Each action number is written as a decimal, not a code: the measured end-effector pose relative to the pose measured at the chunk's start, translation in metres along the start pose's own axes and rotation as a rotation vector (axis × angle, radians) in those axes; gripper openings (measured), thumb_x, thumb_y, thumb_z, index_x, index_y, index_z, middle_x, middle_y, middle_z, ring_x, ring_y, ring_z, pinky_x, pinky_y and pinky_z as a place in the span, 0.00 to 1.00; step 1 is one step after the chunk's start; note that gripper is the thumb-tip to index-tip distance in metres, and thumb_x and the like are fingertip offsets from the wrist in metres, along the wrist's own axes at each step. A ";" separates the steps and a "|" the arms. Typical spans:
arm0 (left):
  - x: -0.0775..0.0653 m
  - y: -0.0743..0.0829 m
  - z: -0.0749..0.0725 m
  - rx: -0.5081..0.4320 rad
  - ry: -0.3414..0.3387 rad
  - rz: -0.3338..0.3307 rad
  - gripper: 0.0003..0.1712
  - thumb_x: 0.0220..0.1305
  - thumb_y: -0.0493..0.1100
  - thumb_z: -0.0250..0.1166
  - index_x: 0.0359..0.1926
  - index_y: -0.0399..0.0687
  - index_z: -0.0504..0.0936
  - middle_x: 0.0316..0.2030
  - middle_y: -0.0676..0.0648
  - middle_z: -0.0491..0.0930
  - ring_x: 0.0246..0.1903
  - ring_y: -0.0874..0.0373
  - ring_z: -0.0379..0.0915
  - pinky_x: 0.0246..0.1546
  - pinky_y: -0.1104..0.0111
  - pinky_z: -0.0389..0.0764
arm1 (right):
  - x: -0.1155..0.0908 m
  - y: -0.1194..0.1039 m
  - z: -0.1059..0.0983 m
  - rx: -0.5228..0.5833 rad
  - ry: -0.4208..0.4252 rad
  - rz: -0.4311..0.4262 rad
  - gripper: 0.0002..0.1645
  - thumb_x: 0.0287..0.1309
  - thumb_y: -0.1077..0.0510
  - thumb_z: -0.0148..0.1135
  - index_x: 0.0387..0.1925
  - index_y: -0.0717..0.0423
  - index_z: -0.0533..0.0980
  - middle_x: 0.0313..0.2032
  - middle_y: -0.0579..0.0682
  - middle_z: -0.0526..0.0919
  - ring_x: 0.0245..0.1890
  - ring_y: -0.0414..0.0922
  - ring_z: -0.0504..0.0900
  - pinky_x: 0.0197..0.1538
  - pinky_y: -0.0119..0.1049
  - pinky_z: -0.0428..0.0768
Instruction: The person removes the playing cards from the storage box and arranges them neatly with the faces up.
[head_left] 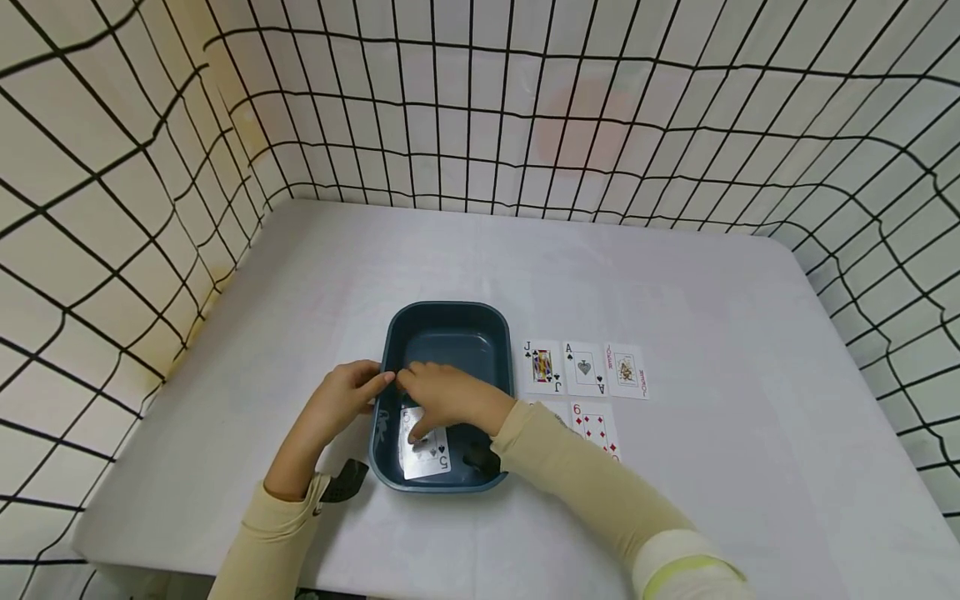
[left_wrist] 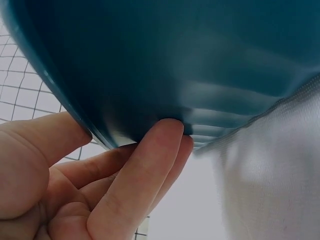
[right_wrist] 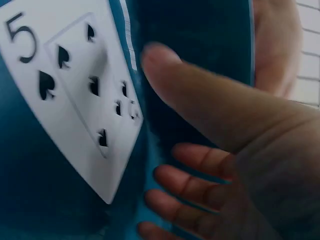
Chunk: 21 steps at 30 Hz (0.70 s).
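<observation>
A deep blue plastic tub [head_left: 450, 312] stands on the white-covered table. My left hand [head_left: 341, 400] is at its left rim; in the left wrist view the thumb [left_wrist: 70, 132] lies at the rim and the fingers [left_wrist: 145, 175] are against the outer wall. My right hand [head_left: 450, 396] reaches into the tub from the right. Its thumb [right_wrist: 200, 95] is spread away from its curved fingers [right_wrist: 195, 200], and no card shows between them. A five of spades [right_wrist: 75, 90] lies beside that hand, on the tub's floor in the head view, where the thumb overlaps it.
To the tub's right, a jack of clubs [head_left: 542, 367], an ace of spades [head_left: 584, 369] and a joker [head_left: 627, 372] lie in a row. Below them is a six of diamonds [head_left: 596, 427], with another card partly hidden by my right sleeve. Black wire mesh [head_left: 480, 125] surrounds the table.
</observation>
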<state>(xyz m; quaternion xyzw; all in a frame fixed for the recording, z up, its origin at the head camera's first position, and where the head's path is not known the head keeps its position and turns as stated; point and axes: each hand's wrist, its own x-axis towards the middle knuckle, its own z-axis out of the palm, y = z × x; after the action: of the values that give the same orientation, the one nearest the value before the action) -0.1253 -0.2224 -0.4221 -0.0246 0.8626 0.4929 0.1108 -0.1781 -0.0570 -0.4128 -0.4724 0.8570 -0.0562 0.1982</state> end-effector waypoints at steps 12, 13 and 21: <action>0.001 0.000 0.002 0.001 0.006 0.002 0.20 0.65 0.46 0.53 0.48 0.32 0.74 0.41 0.39 0.77 0.40 0.49 0.75 0.33 0.62 0.80 | 0.000 -0.007 0.010 -0.280 -0.108 0.024 0.60 0.24 0.30 0.70 0.58 0.56 0.61 0.50 0.50 0.66 0.47 0.43 0.64 0.51 0.35 0.69; 0.001 0.000 0.002 0.001 0.007 0.004 0.20 0.65 0.46 0.53 0.48 0.32 0.74 0.41 0.40 0.77 0.39 0.49 0.75 0.33 0.62 0.80 | 0.001 -0.007 0.010 -0.272 -0.106 0.025 0.60 0.25 0.30 0.71 0.58 0.57 0.61 0.51 0.50 0.66 0.47 0.44 0.64 0.52 0.36 0.68; 0.000 0.000 0.002 -0.007 0.006 -0.004 0.22 0.65 0.49 0.53 0.49 0.33 0.73 0.42 0.39 0.77 0.41 0.48 0.75 0.33 0.62 0.80 | 0.000 -0.005 0.005 0.032 -0.088 0.064 0.44 0.36 0.48 0.74 0.53 0.55 0.60 0.48 0.52 0.72 0.41 0.43 0.74 0.42 0.33 0.75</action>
<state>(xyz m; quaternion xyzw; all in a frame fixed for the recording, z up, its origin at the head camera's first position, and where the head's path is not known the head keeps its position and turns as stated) -0.1253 -0.2210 -0.4229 -0.0281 0.8613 0.4956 0.1090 -0.1725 -0.0593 -0.4164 -0.4434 0.8611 -0.0427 0.2450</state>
